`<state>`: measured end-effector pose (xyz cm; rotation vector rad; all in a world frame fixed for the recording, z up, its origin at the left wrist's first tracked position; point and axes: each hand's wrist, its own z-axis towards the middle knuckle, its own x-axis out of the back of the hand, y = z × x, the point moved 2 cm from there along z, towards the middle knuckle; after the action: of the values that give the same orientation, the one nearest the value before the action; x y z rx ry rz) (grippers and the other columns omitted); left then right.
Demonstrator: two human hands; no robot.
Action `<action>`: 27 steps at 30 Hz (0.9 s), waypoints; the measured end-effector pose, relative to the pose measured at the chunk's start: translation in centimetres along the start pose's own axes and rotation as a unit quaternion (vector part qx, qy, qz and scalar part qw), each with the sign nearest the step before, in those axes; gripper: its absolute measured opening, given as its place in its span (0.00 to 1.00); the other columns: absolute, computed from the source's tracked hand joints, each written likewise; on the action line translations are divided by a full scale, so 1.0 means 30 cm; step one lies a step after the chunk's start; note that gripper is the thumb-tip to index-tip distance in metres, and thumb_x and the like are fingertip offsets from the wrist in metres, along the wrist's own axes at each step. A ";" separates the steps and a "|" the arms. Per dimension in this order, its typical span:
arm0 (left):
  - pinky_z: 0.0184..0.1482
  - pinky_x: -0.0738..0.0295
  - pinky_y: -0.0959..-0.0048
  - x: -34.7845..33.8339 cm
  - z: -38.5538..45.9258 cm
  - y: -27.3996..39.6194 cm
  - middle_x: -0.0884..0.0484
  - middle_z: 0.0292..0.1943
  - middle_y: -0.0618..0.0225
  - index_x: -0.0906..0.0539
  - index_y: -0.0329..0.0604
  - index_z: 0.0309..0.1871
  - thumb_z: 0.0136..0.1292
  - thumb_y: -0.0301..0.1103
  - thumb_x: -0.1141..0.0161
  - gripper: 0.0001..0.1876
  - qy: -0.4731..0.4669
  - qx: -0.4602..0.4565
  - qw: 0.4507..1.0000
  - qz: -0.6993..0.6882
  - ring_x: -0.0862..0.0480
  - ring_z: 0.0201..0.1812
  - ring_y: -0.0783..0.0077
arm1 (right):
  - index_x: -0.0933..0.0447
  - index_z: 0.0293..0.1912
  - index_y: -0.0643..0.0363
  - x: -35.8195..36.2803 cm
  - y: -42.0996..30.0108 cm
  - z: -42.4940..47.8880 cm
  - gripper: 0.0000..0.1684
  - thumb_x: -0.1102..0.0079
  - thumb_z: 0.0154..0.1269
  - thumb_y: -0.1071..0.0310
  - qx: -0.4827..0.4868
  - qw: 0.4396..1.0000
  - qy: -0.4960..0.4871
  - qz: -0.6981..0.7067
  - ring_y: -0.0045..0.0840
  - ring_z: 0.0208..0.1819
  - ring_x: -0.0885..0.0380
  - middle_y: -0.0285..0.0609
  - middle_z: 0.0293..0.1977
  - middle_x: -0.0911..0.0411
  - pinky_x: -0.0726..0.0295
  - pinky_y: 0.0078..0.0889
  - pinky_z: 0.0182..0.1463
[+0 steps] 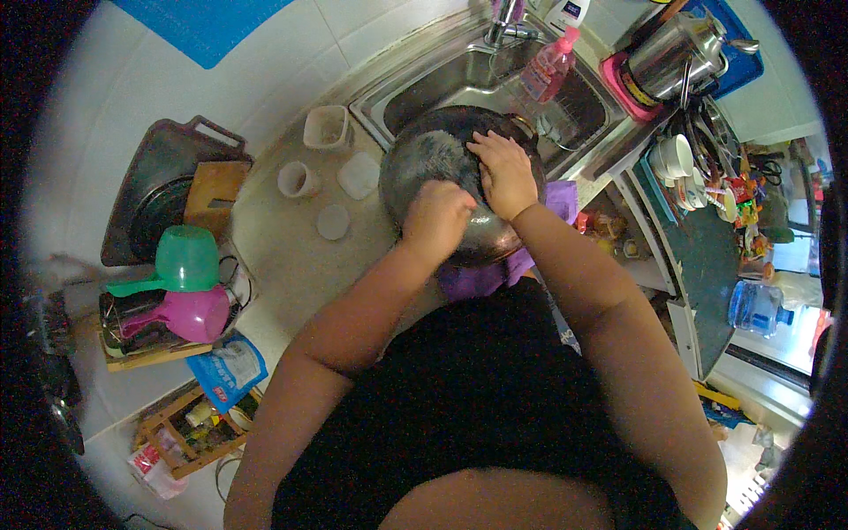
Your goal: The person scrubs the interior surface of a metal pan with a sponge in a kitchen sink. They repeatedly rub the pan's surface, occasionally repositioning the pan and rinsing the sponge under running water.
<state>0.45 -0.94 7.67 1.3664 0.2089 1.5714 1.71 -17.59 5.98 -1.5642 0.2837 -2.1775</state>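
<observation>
A large dark metal wok (pixel 414 159), apparently bottom up, lies across the front of the stainless steel sink (pixel 457 86). A loop handle (pixel 525 124) shows at its far right edge. My left hand (pixel 437 215) is curled into a fist on the wok; whether it encloses anything is hidden. Just beyond that fist, a pale grey patch (pixel 437 149) marks the dark surface. My right hand (pixel 505 173) lies flat on the wok with fingers spread. Purple cloth (pixel 562 199) shows beneath the wok's near right side.
On the counter to the left stand a square plastic tub (pixel 326 129), a small cup (pixel 296 179) and loose lids (pixel 359 175). A pink soap bottle (pixel 548 69) stands in the sink. White bowls (pixel 671 158) are at right, a green dipper (pixel 187 258) at left.
</observation>
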 end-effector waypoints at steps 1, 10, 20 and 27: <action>0.45 0.26 0.56 0.017 0.026 -0.034 0.18 0.33 0.59 0.15 0.45 0.31 0.51 0.24 0.36 0.04 0.009 0.016 1.000 0.014 0.21 0.42 0.50 | 0.24 0.57 0.52 0.002 -0.006 -0.001 0.21 0.49 0.65 0.73 -0.002 1.000 0.001 -0.001 0.37 0.69 0.35 0.39 0.63 0.28 0.43 0.49 0.74; 0.46 0.25 0.57 0.030 0.021 -0.021 0.17 0.34 0.62 0.15 0.46 0.31 0.50 0.24 0.36 0.06 -0.012 0.002 1.000 0.014 0.21 0.43 0.51 | 0.26 0.58 0.52 -0.003 -0.003 -0.007 0.25 0.47 0.59 0.77 0.004 1.000 -0.020 -0.007 0.40 0.69 0.35 0.41 0.63 0.28 0.41 0.50 0.72; 0.47 0.26 0.57 0.006 0.010 -0.015 0.18 0.36 0.63 0.16 0.46 0.33 0.51 0.24 0.36 0.06 -0.028 -0.041 0.998 0.026 0.21 0.43 0.52 | 0.25 0.57 0.52 -0.006 0.007 -0.006 0.25 0.46 0.58 0.77 0.009 1.000 -0.006 -0.003 0.39 0.69 0.35 0.41 0.63 0.28 0.42 0.51 0.73; 0.47 0.26 0.57 0.029 0.038 -0.052 0.18 0.36 0.62 0.16 0.46 0.33 0.51 0.24 0.36 0.07 -0.011 0.012 0.998 0.056 0.22 0.45 0.51 | 0.25 0.57 0.52 -0.001 -0.002 -0.009 0.24 0.47 0.60 0.76 0.002 1.000 -0.016 -0.013 0.39 0.69 0.35 0.41 0.63 0.28 0.42 0.50 0.73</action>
<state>2.38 -0.05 7.57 1.4348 0.1390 1.6494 1.46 -17.55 5.90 -1.6077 0.2500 -2.1681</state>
